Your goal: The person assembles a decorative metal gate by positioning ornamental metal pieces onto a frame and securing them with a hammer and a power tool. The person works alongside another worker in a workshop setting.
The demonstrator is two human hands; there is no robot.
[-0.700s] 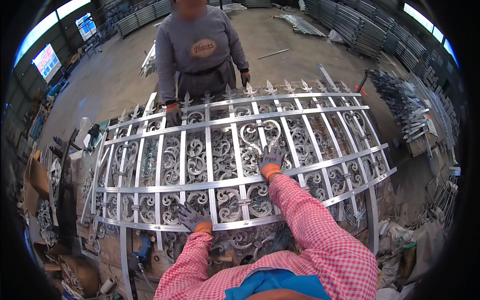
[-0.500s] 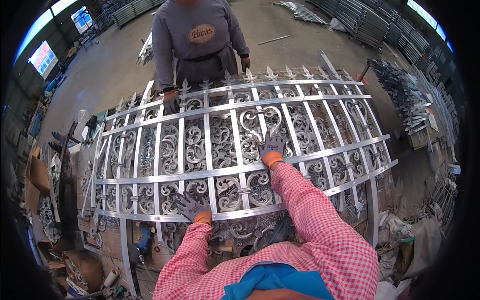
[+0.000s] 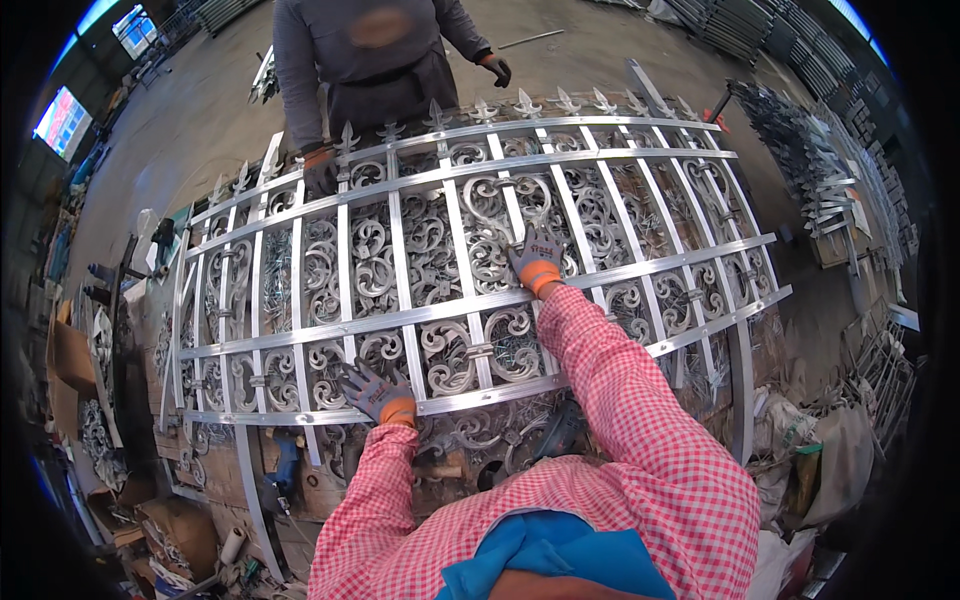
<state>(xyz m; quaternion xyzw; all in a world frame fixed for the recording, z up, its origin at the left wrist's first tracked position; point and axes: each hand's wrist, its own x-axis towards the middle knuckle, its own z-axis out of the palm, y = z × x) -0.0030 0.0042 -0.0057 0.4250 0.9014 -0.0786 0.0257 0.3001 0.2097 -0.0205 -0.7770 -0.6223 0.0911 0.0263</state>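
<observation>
**Hands on ornamental metal gate panel**

Left hand [image 3: 375,390]: grey glove with orange cuff, red-and-white checked sleeve. Fingers spread, palm down, pressed flat on the panel at its near edge, just above the lowest horizontal rail and towards the near left corner. It grips nothing.

Right hand [image 3: 535,262]: matching glove and sleeve, arm stretched forward. Fingers spread and laid on the scrollwork near the middle of the panel, just beyond the second rail from the near edge. It closes on nothing.

Gate panel [image 3: 450,310]: silver-grey metal, lying flat and filling most of the view. Long horizontal rails cross vertical bars, with cast scroll ornaments in the gaps between them. A row of spear-point finials lines the far edge. It rests on a cluttered workbench [image 3: 450,470], of which only a strip shows below the near edge.

Blue power tool [image 3: 285,462]: on the bench under the near left corner of the panel.

Other person's gloved hand [image 3: 320,172]: dark glove with orange cuff, resting on the far edge towards the far left corner. The person stands beyond the panel in a grey top.

Stacked metal parts [image 3: 810,170]: on the floor past the right edge.

Concrete floor [image 3: 200,110]: beyond the far left corner.
</observation>
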